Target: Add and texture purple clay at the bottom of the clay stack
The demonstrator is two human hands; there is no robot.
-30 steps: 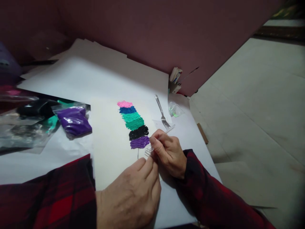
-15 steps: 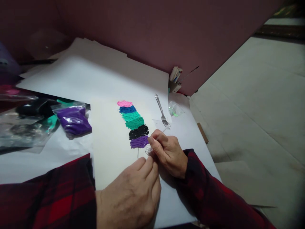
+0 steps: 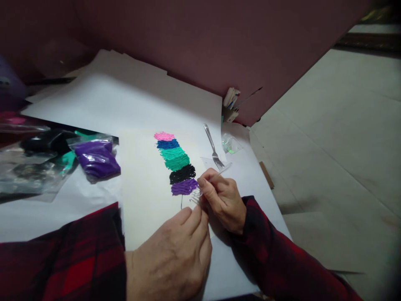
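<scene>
A clear plastic fork (image 3: 200, 193) touches the purple band (image 3: 184, 187) on the cream sheet (image 3: 144, 188).

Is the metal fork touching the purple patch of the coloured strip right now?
Apart. The head view shows the metal fork lying on white paper up and right of the purple patch, with bare paper between them.

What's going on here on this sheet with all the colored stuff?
A person in a red plaid sleeve holds a clear plastic fork in the right hand, its tines at the purple end of a strip of textured colored bands on a pale sheet. The left hand presses the sheet down just below. A metal fork lies beside the strip, and a bag of purple material sits to the left.
</scene>
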